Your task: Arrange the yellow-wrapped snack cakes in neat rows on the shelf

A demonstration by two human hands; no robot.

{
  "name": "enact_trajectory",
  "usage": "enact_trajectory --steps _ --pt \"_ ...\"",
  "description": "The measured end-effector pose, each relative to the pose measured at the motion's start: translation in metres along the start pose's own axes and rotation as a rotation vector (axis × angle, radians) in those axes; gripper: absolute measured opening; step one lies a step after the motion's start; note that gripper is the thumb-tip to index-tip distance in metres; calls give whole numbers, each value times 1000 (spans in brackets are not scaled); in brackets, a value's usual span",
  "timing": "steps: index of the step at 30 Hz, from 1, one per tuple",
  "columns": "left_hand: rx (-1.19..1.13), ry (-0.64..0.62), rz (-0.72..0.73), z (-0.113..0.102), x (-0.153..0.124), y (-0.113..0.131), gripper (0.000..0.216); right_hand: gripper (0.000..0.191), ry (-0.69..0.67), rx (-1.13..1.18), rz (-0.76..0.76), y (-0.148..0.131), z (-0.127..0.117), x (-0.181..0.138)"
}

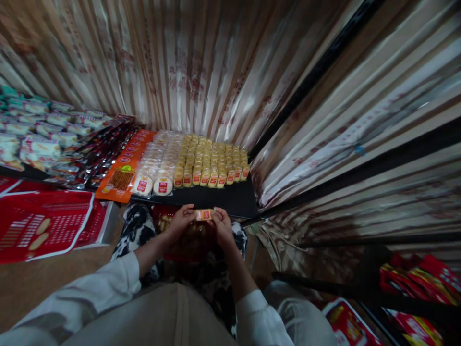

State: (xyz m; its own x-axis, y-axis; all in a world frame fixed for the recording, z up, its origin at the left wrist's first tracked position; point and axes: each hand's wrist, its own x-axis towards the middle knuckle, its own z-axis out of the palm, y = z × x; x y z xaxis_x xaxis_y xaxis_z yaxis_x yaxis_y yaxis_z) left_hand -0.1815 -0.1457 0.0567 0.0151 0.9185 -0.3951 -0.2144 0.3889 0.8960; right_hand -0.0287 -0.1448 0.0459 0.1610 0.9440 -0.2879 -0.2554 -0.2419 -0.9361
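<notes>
Head view: left hand (183,219) and right hand (222,222) grip one snack packet (204,215) between them; yellow packets (208,166) stand beyond.

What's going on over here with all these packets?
Someone's left hand and right hand hold a small yellow packet by its two ends, above a red container. Just ahead, rows of yellow packets stand on a black table, with round white packs and an orange pack to their left.
</notes>
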Motion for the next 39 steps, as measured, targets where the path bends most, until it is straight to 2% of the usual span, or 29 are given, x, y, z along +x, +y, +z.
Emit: enact_trajectory --steps 3,6,10,12,15,17,19,24,30,33,39 --pt "4 9 16 6 3 6 49 42 40 68 -2 4 3 -1" --pt "51 54 60 12 10 10 43 47 0 45 -11 5 4 -2" --pt "193 81 169 15 23 17 33 37 -74 -209 -68 1 0 0" --pt "329 46 230 16 28 24 31 31 -44 -415 -193 -4 -4 2" --pt "542 -18 326 21 32 39 33 27 18 -707 -492 -14 -9 5" --pt "640 -43 390 29 33 49 35 32 -8 -835 -666 -20 -12 6" --pt "714 -56 450 40 34 57 36 39 -16 -917 -751 -24 -14 7" --pt "868 -90 533 74 41 66 35 42 171 -976 -700 -22 -21 17" --pt "847 -112 597 107 51 65 47 45 341 -799 -527 -25 -34 51" --pt "853 -104 618 114 53 60 51 45 368 -726 -514 -31 -39 72" --pt "1016 -113 583 115 61 45 46 41 423 -750 -510 -35 -40 111"
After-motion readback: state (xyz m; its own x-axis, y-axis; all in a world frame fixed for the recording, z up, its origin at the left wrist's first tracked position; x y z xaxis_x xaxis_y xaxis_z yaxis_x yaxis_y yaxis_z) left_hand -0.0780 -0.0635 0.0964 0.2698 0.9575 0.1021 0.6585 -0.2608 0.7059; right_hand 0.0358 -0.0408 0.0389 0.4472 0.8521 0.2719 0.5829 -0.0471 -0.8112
